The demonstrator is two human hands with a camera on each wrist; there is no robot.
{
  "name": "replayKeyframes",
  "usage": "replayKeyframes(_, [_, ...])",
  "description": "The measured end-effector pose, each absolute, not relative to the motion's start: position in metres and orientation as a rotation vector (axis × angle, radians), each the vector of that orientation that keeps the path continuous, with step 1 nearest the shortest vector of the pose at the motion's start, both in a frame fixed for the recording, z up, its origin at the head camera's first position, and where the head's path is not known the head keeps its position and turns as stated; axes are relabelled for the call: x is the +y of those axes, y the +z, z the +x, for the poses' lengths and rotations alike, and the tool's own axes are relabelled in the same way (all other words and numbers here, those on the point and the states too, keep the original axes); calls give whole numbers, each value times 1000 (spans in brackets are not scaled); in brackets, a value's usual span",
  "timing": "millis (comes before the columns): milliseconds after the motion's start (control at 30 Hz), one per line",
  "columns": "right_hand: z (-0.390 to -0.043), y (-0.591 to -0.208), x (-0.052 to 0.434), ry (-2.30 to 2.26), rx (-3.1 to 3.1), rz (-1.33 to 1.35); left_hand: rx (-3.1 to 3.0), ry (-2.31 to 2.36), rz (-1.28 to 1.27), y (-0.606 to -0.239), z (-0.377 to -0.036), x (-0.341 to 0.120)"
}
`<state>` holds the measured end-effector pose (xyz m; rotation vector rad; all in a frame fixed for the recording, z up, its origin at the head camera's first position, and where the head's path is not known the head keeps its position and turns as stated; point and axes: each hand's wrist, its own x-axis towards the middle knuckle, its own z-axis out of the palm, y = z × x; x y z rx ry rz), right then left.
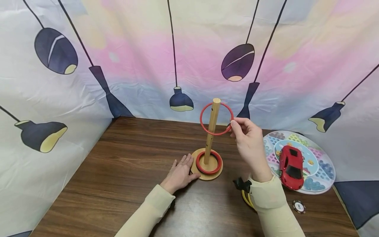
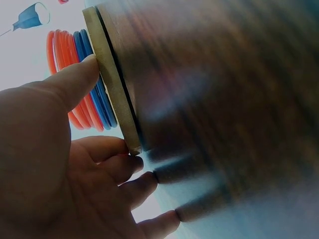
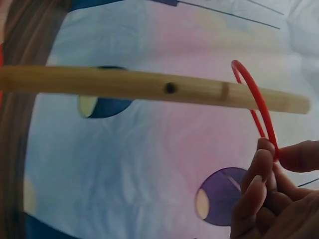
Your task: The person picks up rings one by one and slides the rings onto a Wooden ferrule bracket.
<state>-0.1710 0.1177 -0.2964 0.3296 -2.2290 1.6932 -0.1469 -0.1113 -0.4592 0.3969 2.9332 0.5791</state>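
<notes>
A wooden peg (image 1: 212, 121) stands upright on a round wooden base (image 1: 207, 178). Around its upper part hangs a red ring (image 1: 202, 122), which my right hand (image 1: 250, 141) pinches between thumb and fingers at the ring's right side. In the right wrist view this ring (image 3: 259, 97) encircles the peg (image 3: 124, 84) near its tip. My left hand (image 1: 179, 173) lies on the table with fingers fairly straight, thumb and index finger touching the base's left edge. Several red rings (image 2: 62, 47) and blue rings (image 2: 102, 102) sit stacked on the base in the left wrist view.
A round patterned board (image 1: 322, 179) lies at the right with a red toy car (image 1: 291, 166) on it. A poker chip (image 1: 299, 206) is in front of it. Something yellow and curved (image 1: 247, 199) shows partly beneath my right wrist. A printed cloth (image 1: 142, 65) hangs behind the table.
</notes>
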Motion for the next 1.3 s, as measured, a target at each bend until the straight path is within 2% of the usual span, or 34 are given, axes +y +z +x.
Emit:
replayKeyframes(367, [-180, -344, 118, 1296, -2707, 216, 2931, 591, 394, -459, -146, -112])
replayKeyframes(700, [-183, -384, 117, 1143, -2976, 119, 2927, 604, 388, -458, -145, -112])
replayKeyframes(1300, [-183, -412, 116, 1079, -3071, 148, 2936, 593, 395, -458, -146, -111])
